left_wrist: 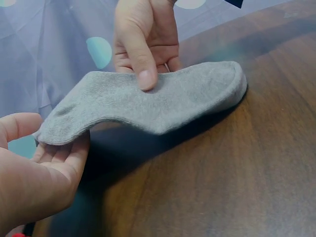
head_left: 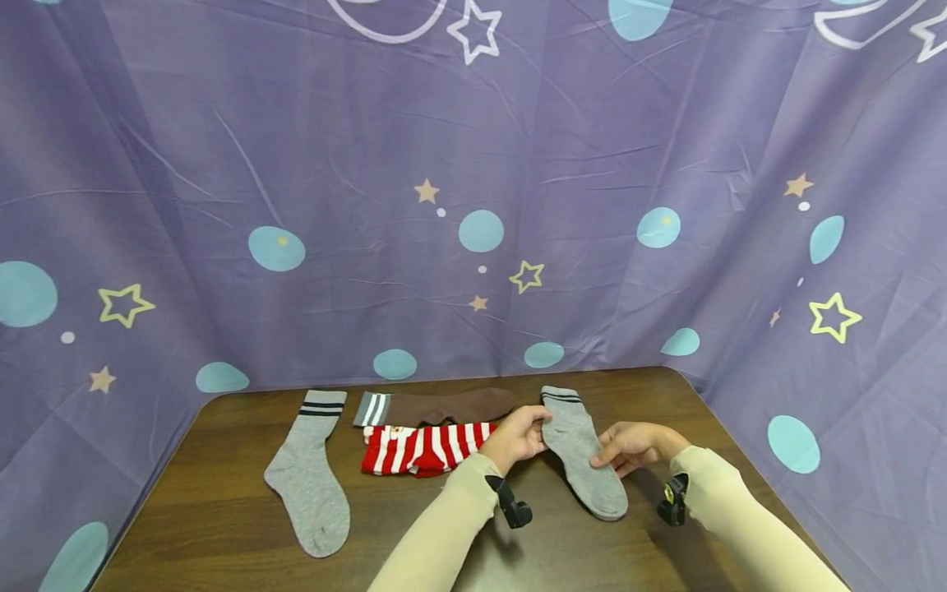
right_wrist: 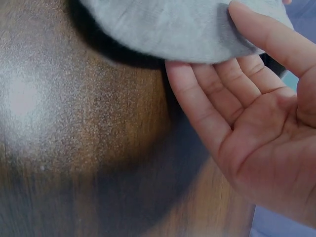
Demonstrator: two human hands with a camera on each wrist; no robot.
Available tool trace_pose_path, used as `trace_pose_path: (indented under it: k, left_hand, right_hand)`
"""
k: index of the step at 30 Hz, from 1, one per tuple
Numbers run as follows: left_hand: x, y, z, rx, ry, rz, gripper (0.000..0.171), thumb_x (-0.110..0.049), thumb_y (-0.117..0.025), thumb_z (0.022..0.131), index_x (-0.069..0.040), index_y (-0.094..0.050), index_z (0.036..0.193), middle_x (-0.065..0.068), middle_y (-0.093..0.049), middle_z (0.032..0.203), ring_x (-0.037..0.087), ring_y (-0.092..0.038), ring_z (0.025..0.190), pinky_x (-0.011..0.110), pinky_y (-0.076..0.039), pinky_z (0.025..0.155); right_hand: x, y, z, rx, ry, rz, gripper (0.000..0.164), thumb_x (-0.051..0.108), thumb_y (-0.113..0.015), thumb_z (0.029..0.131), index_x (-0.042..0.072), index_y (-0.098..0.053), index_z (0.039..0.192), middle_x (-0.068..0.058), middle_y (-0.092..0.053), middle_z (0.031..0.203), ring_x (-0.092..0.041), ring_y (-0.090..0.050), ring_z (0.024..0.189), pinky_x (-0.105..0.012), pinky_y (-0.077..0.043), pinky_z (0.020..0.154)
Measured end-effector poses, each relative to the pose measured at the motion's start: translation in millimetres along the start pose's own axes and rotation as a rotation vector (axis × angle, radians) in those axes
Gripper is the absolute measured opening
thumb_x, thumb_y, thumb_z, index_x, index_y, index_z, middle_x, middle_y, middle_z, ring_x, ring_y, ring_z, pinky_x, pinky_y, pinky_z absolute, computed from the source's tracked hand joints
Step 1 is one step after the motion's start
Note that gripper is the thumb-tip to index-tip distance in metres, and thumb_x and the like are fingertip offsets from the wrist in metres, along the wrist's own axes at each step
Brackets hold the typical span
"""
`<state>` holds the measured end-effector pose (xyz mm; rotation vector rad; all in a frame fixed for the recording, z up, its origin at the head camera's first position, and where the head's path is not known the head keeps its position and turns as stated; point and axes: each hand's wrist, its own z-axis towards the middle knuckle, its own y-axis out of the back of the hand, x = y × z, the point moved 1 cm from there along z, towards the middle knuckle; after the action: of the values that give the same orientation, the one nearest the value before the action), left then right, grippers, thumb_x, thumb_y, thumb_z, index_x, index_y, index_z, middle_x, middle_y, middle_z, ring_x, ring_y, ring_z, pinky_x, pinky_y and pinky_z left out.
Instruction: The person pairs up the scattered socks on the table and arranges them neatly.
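A grey sock (head_left: 579, 448) with two black stripes at its cuff is held between both hands at the right of the table, its cuff end pointing to the back. My left hand (head_left: 519, 437) holds it at the cuff side, fingers underneath and thumb at the edge in the left wrist view. On the opposite edge, my right hand (head_left: 635, 446) pinches the middle of the sock, thumb (left_wrist: 145, 79) on top and fingers (right_wrist: 197, 106) below. In the left wrist view part of the sock arches above the wood, with a dark shadow beneath.
Another grey sock (head_left: 314, 481) with black stripes lies flat at the left. A brown sock (head_left: 444, 407) with a grey-and-white cuff lies at the back, and red-and-white striped socks (head_left: 425, 450) lie before it. A purple patterned curtain (head_left: 385, 271) surrounds the wooden table (head_left: 222, 460).
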<state>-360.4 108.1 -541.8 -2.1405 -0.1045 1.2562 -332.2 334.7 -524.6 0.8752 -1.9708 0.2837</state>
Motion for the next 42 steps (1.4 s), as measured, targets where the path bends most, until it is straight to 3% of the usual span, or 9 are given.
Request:
trace_pose_path:
  k: [5,11,18,21,22,31,38,42]
  left_hand:
    - [-9.3,-3.1,-0.9,0.029,0.002,0.000,0.013,-0.008,-0.047,0.099,-0.010,-0.059,0.094,-0.002,-0.067,0.086,0.013,-0.062,0.085,0.030,-0.048,0.089]
    - [-21.2,-7.5,-4.8,0.060,-0.008,-0.021,0.023,-0.009,-0.050,0.101,-0.013,-0.064,0.083,-0.006,-0.069,0.077,0.007,-0.064,0.072,0.023,-0.052,0.073]
    - [-35.2,-7.5,-5.3,0.082,-0.020,-0.029,0.013,-0.008,-0.060,0.097,-0.011,-0.065,0.085,-0.005,-0.069,0.080,0.007,-0.065,0.075,0.022,-0.054,0.074]
    - [-39.9,-5.7,-7.5,0.101,-0.019,-0.018,0.013,-0.006,-0.058,0.095,-0.011,-0.065,0.085,-0.003,-0.068,0.080,0.009,-0.066,0.075,0.023,-0.055,0.072]
    - [-41.9,-6.7,-10.7,0.094,-0.022,-0.012,0.017,-0.005,-0.052,0.097,-0.011,-0.063,0.086,-0.002,-0.067,0.081,0.010,-0.065,0.075,0.024,-0.054,0.071]
    - [-47.9,6.8,-19.0,0.128,-0.044,-0.007,0.012,-0.003,-0.048,0.094,-0.012,-0.055,0.091,0.001,-0.063,0.087,0.013,-0.064,0.078,0.027,-0.054,0.076]
    - [-54.0,19.7,-21.5,0.134,-0.078,0.003,0.026,-0.003,-0.043,0.096,-0.017,-0.060,0.081,-0.006,-0.067,0.084,0.013,-0.064,0.083,0.031,-0.051,0.080]
    - [-59.2,23.4,-23.7,0.133,-0.106,-0.062,0.029,-0.001,-0.041,0.094,-0.017,-0.059,0.077,-0.006,-0.068,0.082,0.013,-0.063,0.084,0.030,-0.050,0.081]
  right_hand:
    - [0,-1,0,-0.017,0.004,0.002,0.013,0.006,-0.070,0.092,0.016,-0.071,0.085,0.005,-0.075,0.082,-0.010,-0.069,0.078,-0.027,-0.057,0.072]
    - [7,1,0,-0.033,0.021,-0.003,0.014,0.006,-0.071,0.092,0.017,-0.071,0.083,0.007,-0.073,0.078,-0.007,-0.066,0.073,-0.026,-0.056,0.070]
    - [20,2,2,-0.032,0.042,-0.020,0.006,0.007,-0.072,0.091,0.013,-0.074,0.091,0.006,-0.075,0.081,-0.008,-0.069,0.076,-0.027,-0.058,0.073]
    - [24,1,3,-0.043,0.033,-0.022,0.005,0.008,-0.074,0.090,0.013,-0.074,0.089,0.006,-0.075,0.080,-0.008,-0.069,0.075,-0.027,-0.058,0.072]
    - [24,0,4,-0.048,0.029,-0.027,0.006,0.008,-0.074,0.090,0.014,-0.074,0.088,0.006,-0.075,0.079,-0.008,-0.068,0.074,-0.027,-0.057,0.071]
    - [32,-2,5,-0.064,0.004,-0.050,0.023,0.008,-0.074,0.090,0.019,-0.065,0.072,0.009,-0.063,0.067,-0.006,-0.060,0.067,-0.027,-0.055,0.069]
    - [39,2,4,-0.050,0.033,0.000,0.019,0.009,-0.066,0.095,0.019,-0.064,0.079,0.009,-0.067,0.080,-0.009,-0.065,0.079,-0.030,-0.056,0.078]
    - [41,6,5,-0.054,0.071,0.038,0.014,0.012,-0.062,0.099,0.019,-0.064,0.087,0.007,-0.071,0.087,-0.011,-0.068,0.086,-0.031,-0.055,0.083]
